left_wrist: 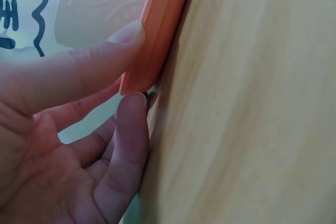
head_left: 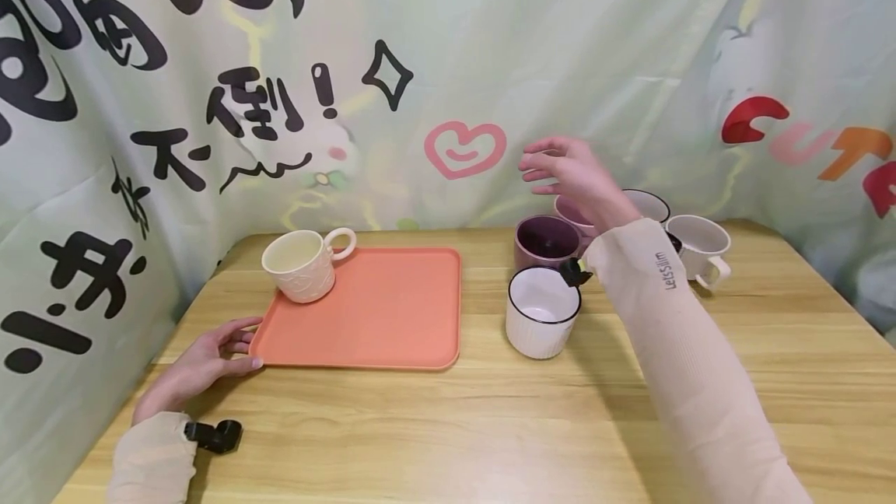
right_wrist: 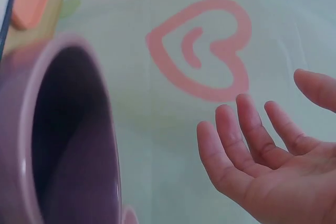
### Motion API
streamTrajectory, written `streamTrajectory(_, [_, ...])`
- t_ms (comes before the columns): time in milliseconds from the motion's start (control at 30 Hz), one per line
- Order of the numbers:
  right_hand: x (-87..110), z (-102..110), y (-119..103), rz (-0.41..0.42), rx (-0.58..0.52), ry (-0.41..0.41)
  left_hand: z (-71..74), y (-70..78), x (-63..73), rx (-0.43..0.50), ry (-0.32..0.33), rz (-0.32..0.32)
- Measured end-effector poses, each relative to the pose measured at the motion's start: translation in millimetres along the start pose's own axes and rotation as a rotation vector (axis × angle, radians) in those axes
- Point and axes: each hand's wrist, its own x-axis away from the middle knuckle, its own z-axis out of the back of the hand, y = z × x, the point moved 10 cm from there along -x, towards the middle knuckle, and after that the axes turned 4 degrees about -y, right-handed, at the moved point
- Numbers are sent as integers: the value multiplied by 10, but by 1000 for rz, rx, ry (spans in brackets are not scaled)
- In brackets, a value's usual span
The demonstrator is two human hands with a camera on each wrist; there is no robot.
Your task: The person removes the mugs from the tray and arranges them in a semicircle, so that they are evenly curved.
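An orange tray lies on the table, and a cream mug with a ring handle stands at its back left corner. At the tray's front left corner, my left hand grips the edge; its thumb lies against the outer side and another fingertip sits at the corner. My right hand, fingers spread and slightly bent, is raised with nothing in it above the mugs at the right. Nearest below are a dark purple mug and a white ribbed cup with a black rim. My right forearm partly hides the mugs.
Behind the purple mug stands a pinkish mug, partly covered by the hand. A black-rimmed cup and a white mug with a handle stand farther right. A printed curtain hangs behind the wooden table.
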Motion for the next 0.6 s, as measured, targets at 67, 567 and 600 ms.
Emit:
streamTrajectory(67, [-30,-72,-6,-6,-21,-4,1,2,1,5,0,-3])
streamTrajectory(567, [-195,-629,-11,-47,-109,-67,1,-22,-2,14,-6,1])
streamTrajectory(600, [-202,-676,-9,-51,-113,-75,1,-24,-3,17,-6,1])
